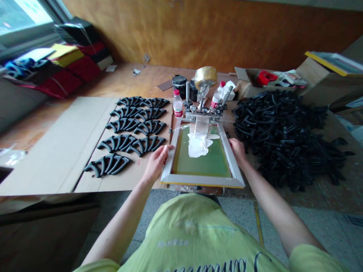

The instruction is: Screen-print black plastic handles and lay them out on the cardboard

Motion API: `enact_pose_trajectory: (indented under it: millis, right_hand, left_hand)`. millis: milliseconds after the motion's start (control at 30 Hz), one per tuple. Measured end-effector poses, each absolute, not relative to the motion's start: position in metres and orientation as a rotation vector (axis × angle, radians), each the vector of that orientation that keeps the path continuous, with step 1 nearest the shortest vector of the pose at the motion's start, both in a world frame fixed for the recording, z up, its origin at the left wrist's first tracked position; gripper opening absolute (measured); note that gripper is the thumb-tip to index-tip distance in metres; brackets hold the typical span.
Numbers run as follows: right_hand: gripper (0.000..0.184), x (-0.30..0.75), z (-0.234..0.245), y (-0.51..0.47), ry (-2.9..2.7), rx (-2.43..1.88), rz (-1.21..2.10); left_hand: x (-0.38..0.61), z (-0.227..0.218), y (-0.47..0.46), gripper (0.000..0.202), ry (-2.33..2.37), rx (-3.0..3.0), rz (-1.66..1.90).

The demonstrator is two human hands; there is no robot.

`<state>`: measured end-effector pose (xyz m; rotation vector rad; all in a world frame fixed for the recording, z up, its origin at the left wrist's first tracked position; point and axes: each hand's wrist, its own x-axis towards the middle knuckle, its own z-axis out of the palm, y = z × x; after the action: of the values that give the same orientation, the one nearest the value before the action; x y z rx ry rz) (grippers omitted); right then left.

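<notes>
A screen-printing frame (167,166) with pale rails and a green mesh (200,164) lies in front of me. My left hand (157,163) is closed on its left rail, and my right hand (237,151) grips the right rail; the undersides of both grips are hidden. A crumpled white sheet (197,146) rests on the far part of the mesh. At its far end the frame meets a metal clamp (202,112). Whatever lies beneath the frame is mostly hidden.
Rows of curved black plastic parts (113,165) lie on cardboard (65,139) to the left. A heap of similar black parts (278,132) is at right. Behind the clamp stand a red-capped bottle (177,105), another bottle (217,97), a black tub (179,86) and a tape roll (205,76).
</notes>
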<state>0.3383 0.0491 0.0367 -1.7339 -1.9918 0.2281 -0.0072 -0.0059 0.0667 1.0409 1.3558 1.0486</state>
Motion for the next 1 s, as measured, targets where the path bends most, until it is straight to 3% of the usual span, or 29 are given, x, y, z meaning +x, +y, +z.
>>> enact_pose_trajectory:
  millis: [67, 200, 300, 400, 633, 767, 900, 1000]
  right_hand:
    - [0.030, 0.338, 0.050, 0.066, -1.916, -1.724, 0.139]
    - [0.055, 0.290, 0.066, 0.091, -2.179, -1.518, 0.035]
    - [0.032, 0.253, 0.063, 0.091, -2.454, -1.547, 0.079]
    - [0.011, 0.242, 0.053, 0.070, -2.593, -1.583, 0.157]
    - [0.024, 0.266, 0.059, 0.029, -2.920, -1.146, 0.332]
    - [0.012, 0.264, 0.061, 0.039, -2.805, -1.241, 0.311]
    - [0.028, 0.259, 0.042, 0.029, -2.665, -1.280, 0.197]
    - [0.028, 0.263, 0.037, 0.018, -2.709, -1.199, 0.283]
  left_hand:
    - [-0.007, 0.036, -0.017, 0.065, 1.398, 1.028, 0.957]
    - [-0.001, -0.005, -0.017, 0.068, 1.528, 1.062, 0.898]
    - [-0.001, -0.018, -0.013, 0.062, 1.573, 1.093, 0.883]
    - [-0.002, -0.024, -0.011, 0.059, 1.586, 1.103, 0.881]
    - [-0.002, -0.026, -0.013, 0.056, 1.587, 1.071, 0.876]
    - [-0.003, -0.024, -0.014, 0.059, 1.564, 1.069, 0.898]
    - [-0.004, -0.023, -0.015, 0.064, 1.494, 1.047, 0.919]
    - [-0.004, -0.022, -0.014, 0.066, 1.465, 1.028, 0.913]
